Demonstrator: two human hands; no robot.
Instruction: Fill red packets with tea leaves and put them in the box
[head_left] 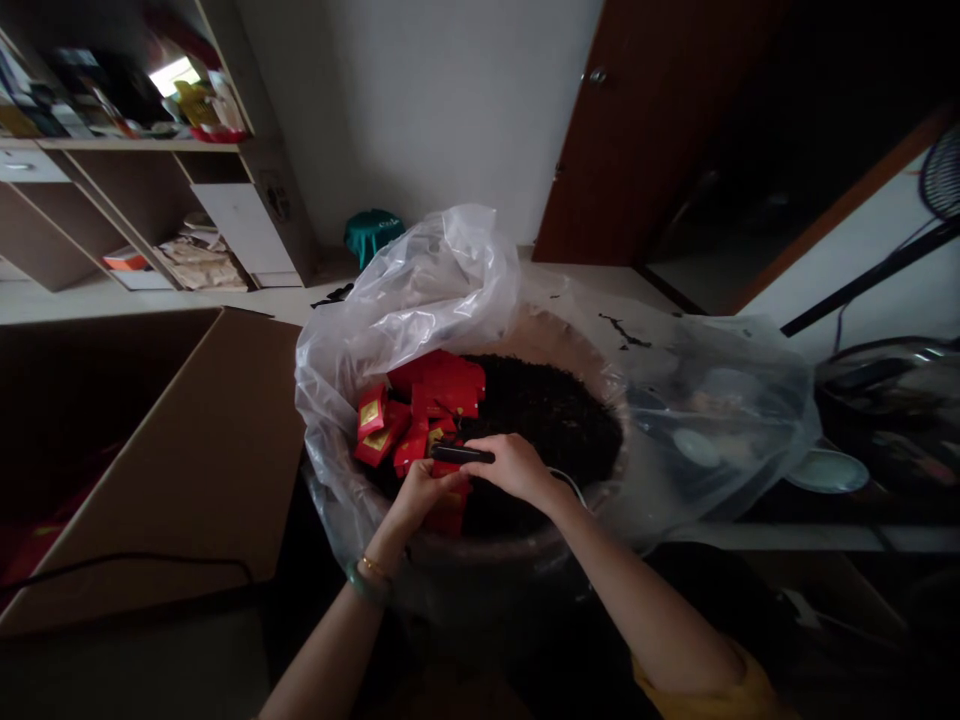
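My right hand (514,465) is closed round a slim black bar-shaped tool (472,455), held level above the basket. A white cord (568,480) shows beside my right wrist; where it leads is hidden. My left hand (421,495), with a green bangle on its wrist, pinches a small red packet (448,468) under the tool's left end. Below lie several red and gold packets (409,425), heaped on the left side of dark dry leaves (551,410). The leaves fill a round basket (600,350) lined with clear plastic (427,290).
An open cardboard box (202,450) stands at left, with red things inside. Loose plastic sheeting (697,400) spreads to the right, by a pale dish (829,470). Behind are a shelf unit (247,230), a green bag-like thing (373,235) and a brown door (630,130).
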